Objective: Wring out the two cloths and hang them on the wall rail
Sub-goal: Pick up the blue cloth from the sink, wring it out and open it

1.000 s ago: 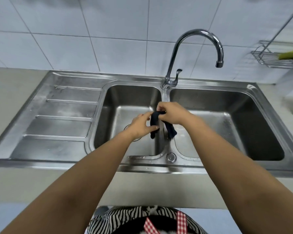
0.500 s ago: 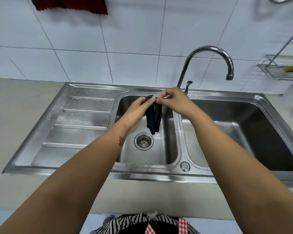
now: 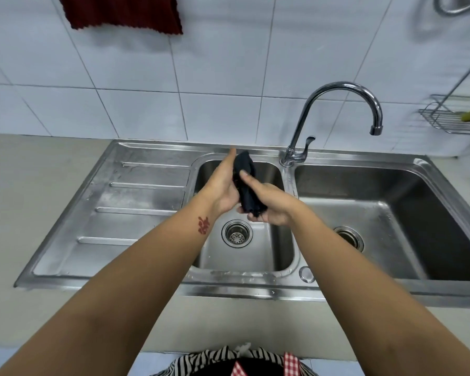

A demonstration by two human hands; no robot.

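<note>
The dark cloth (image 3: 246, 183) was bunched into a narrow roll over the left basin of the sink (image 3: 152, 202), held above the drain (image 3: 237, 232). It lay between the two palms: the left hand (image 3: 223, 185) stood along its left side with straight fingers (image 3: 229, 156) reaching up past the cloth's top end, pressing rather than curling round it, while the right hand (image 3: 269, 203) cupped the lower end from beneath, its thumb laid across the front of the roll. Whether the right hand's fingers closed fully round the cloth could not be told, since the cloth hid them.

Higher up, a dark red cloth (image 3: 124, 13) already hung against the tiled wall (image 3: 228, 63); the rail itself was out of frame. By that showing, one cloth looked finished and this one was mid-wringing, with its hanging yet to do. The tap (image 3: 337, 109) stood over the divider, no water visible at its spout.
</note>
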